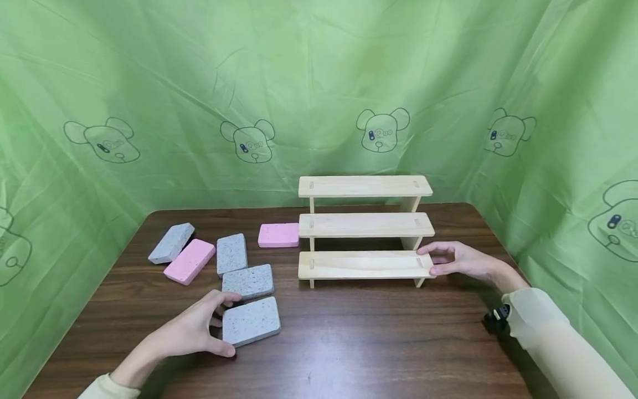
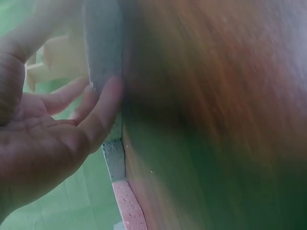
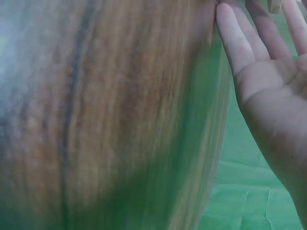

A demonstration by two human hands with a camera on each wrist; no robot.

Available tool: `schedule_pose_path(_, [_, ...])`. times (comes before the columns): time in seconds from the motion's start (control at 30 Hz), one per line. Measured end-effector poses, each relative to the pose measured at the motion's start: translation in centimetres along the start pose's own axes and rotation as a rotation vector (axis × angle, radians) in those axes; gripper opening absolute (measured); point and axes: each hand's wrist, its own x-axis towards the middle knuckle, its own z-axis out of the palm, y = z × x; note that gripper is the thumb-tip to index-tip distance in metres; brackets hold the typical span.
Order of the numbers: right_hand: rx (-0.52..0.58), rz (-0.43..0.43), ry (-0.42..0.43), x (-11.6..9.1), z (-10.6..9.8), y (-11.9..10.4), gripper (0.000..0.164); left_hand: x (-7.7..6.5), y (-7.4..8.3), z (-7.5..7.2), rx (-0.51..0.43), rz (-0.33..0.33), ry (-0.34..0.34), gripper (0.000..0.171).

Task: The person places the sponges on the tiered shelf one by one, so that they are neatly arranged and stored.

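Note:
A grey speckled sponge lies flat on the wooden table, nearest me. My left hand reaches around its left end, the thumb by the near corner and the fingers by the far side. In the left wrist view, a fingertip overlaps the end of that sponge. To the right stands a three-tier wooden display rack. My right hand holds the right end of its lowest shelf between thumb and index finger. The right wrist view shows the hand's palm, with only a bit of wood at the top edge.
Behind the left hand lie a second grey sponge, a third grey sponge and another grey one. A pink sponge leans near the last; another pink sponge adjoins the rack. Green curtain surrounds the table.

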Motion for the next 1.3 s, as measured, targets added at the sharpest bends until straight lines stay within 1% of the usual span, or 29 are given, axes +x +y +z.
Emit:
schedule_pose_path(0.1, [0.022,-0.003,-0.017,0.08,-0.13,0.03,0.051,0.11,-0.01,-0.23,0.014,0.002,0.003,0.087])
schedule_pose_path(0.2, [0.031,0.003,-0.022,0.20,-0.21,0.09,0.052,0.30,0.04,-0.43,0.017,0.012,0.000,0.081])
schedule_pose_path(0.37, [0.033,0.017,-0.022,0.21,-0.10,0.04,0.053,0.36,0.17,-0.64,-0.008,0.025,-0.024,0.078])
schedule_pose_path(0.5, [0.036,0.015,-0.024,0.09,-0.01,0.02,0.053,0.25,0.04,-0.60,-0.011,0.012,-0.032,0.074])
schedule_pose_path(0.73, [0.026,0.007,-0.018,0.07,0.12,0.04,0.053,0.28,-0.11,-0.84,-0.030,-0.025,-0.023,0.073])
schedule_pose_path(0.97, [0.000,0.002,-0.011,0.04,0.13,0.08,0.052,0.47,0.02,-0.93,-0.041,-0.018,-0.023,0.072])
schedule_pose_path(1.13, [0.002,-0.007,-0.033,0.10,0.07,0.16,0.053,0.40,-0.04,-0.97,-0.028,-0.030,-0.022,0.071])
schedule_pose_path(1.3, [0.101,0.027,-0.067,0.19,0.20,0.39,0.052,0.37,-0.05,-1.00,-0.028,-0.038,-0.029,0.071])
